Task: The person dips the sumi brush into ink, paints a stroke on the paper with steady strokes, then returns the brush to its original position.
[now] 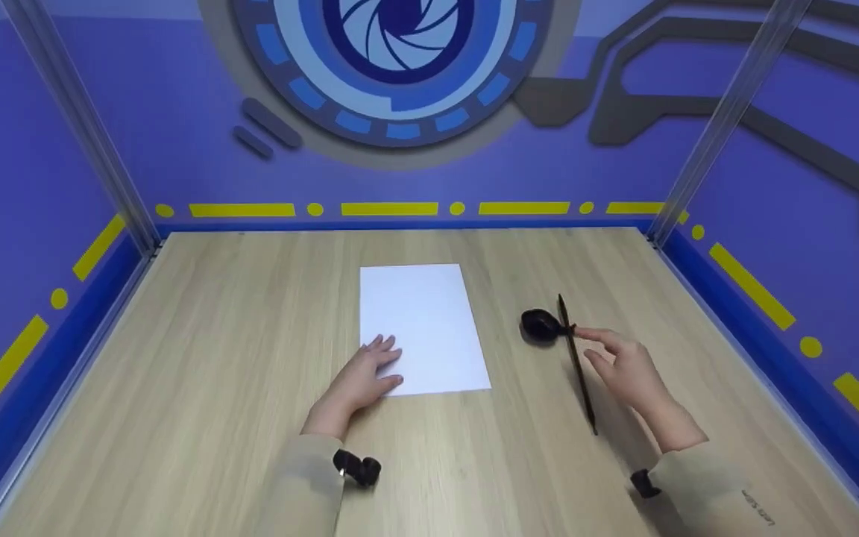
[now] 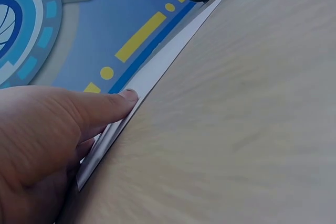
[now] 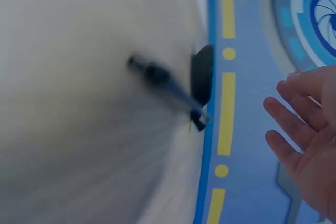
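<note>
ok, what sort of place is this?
Probably a purpose-built recording or demo booth: a blue-purple printed back wall with yellow dashes, silvery metal corner posts, and a pale wood-grain table walled on three sides.

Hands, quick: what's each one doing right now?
Left hand: open, resting on the white sheet at its left edge.
Right hand: open, holding nothing; index fingertip by the black rounded object, contact unclear.
</note>
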Tool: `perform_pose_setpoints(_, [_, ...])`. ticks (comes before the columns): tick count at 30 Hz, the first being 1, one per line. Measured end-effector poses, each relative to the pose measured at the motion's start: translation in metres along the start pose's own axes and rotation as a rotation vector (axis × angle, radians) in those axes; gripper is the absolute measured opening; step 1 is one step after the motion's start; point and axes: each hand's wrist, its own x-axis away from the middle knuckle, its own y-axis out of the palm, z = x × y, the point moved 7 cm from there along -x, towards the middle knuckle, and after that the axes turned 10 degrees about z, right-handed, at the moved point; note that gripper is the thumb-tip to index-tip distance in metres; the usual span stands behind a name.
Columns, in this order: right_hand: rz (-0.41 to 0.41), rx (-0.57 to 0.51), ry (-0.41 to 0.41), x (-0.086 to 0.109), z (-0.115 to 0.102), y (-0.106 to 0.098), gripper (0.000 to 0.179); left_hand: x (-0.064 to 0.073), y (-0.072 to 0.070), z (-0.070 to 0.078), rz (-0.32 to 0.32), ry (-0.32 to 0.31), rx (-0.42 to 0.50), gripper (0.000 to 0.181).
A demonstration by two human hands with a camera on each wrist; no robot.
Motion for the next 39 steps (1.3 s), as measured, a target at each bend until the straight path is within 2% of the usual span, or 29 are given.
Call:
perform_pose_setpoints(3, [-0.079, 0.174, -0.151, 0.006, 0.001, 0.006, 0.037, 0.000, 0.001, -0.001, 0.002, -0.001, -0.001, 0.052])
perform_pose_setpoints(6, [-0.130, 0.342, -0.371, 0.012, -0.002, 0.014, 0.035, 0.001, 0.001, -0.003, 0.006, -0.003, -0.001, 0.053])
perform_pose_setpoints(9, [-0.148, 0.470, -0.585, 0.016, -0.005, 0.020, 0.035, 0.001, 0.000, -0.003, 0.011, -0.012, 0.003, 0.053])
perform_pose_setpoints(12, [-0.193, 0.537, -0.702, 0.019, -0.005, 0.026, 0.040, 0.001, -0.001, -0.002, 0.016, -0.015, 0.009, 0.053])
perform_pose_setpoints(18, [-0.310, 0.619, -0.760, 0.023, 0.005, 0.034, 0.044, 0.000, 0.000, -0.001, 0.013, -0.004, -0.003, 0.053])
perform_pose_setpoints(23, [-0.325, 0.629, -0.769, 0.022, 0.011, 0.037, 0.044, 0.000, 0.000, -0.001, 0.008, 0.012, -0.012, 0.053])
perform_pose_setpoints(32, [-0.212, 0.509, -0.892, 0.018, 0.010, 0.035, 0.040, -0.002, 0.001, -0.003, 0.002, 0.002, -0.027, 0.054])
perform_pose_setpoints(35, [-0.158, 0.471, -0.949, 0.019, 0.008, 0.031, 0.040, -0.001, 0.001, -0.003, 0.004, 0.008, -0.028, 0.054])
perform_pose_setpoints(39, [-0.067, 0.411, -0.980, 0.019, 0.007, 0.026, 0.040, -0.001, 0.002, -0.003, 0.006, 0.002, -0.029, 0.054])
